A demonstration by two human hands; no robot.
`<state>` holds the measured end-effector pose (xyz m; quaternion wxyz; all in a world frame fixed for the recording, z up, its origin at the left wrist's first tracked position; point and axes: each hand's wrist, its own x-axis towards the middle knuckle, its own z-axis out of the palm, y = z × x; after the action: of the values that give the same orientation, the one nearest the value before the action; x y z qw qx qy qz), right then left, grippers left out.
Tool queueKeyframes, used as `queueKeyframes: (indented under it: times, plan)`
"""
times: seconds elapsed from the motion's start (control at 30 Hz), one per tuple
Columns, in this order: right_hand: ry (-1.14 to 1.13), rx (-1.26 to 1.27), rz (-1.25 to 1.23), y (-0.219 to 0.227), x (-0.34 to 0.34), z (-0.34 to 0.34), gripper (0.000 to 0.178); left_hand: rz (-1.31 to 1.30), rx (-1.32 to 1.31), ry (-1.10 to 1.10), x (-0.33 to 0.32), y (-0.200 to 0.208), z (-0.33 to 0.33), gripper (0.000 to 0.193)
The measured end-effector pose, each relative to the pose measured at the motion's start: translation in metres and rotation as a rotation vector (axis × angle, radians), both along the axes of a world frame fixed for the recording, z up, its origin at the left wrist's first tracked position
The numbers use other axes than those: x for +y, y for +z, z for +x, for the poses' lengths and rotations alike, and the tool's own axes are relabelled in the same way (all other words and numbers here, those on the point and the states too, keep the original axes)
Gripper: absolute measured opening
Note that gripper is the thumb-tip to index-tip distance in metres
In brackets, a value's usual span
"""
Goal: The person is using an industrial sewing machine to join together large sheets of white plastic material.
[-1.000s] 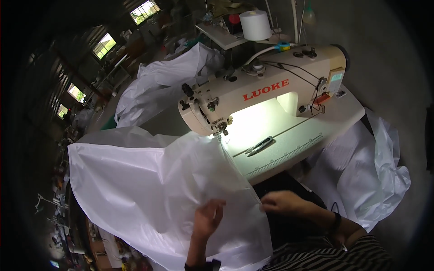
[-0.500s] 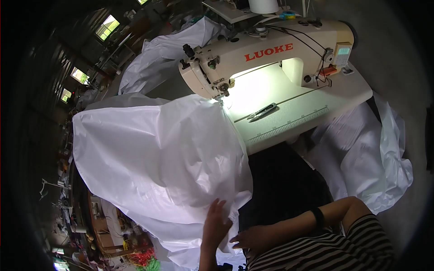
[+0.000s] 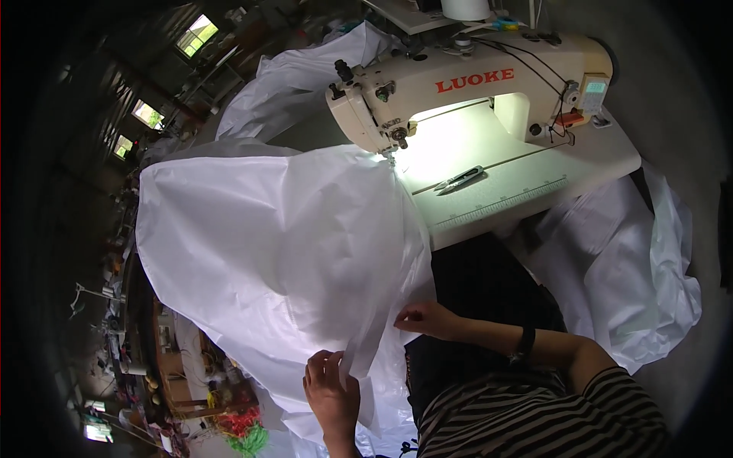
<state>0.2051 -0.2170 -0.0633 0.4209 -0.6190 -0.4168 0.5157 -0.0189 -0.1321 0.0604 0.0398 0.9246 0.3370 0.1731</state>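
Observation:
A large sheet of white fabric (image 3: 229, 221) drapes from under the needle area of a cream sewing machine (image 3: 412, 84) and spreads toward me on the left. Its folded edge strip runs down between my two hands. My left hand (image 3: 332, 389) is closed on that edge low down, with fingers curled over the cloth. My right hand (image 3: 427, 318) pinches the fabric's right edge a little farther up. The cloth hides part of the fingertips of both hands. Thread snips (image 3: 460, 179) lie on the lit machine bed, apart from both hands.
More white fabric (image 3: 618, 267) hangs beyond the machine bed's right end, and another pile (image 3: 298, 80) lies behind the machine. A white thread cone (image 3: 466, 9) stands at the back. Red and green strands (image 3: 246, 431) lie at lower left among clutter.
My left hand has moved left and now grips the edge. My right hand has gone up and away from my body to the cloth. The view has shifted slightly.

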Motion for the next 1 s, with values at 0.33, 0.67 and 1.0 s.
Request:
queueKeyframes:
  times: [0.33, 0.67, 1.0]
  plan:
    - [-0.294, 0.306, 0.322, 0.015, -0.06, -0.004, 0.028, -0.425, -0.072, -0.005, -0.026, 0.025, -0.009, 0.021]
    - [-0.214, -0.16, 0.695, 0.029, -0.046, -0.011, 0.017, -0.062, -0.099, 0.139, -0.022, 0.019, -0.001, 0.039]
    - [0.494, -0.102, 0.493, 0.097, -0.113, -0.051, 0.019, -0.62, -0.057, -0.263, -0.063, 0.031, 0.0, 0.012]
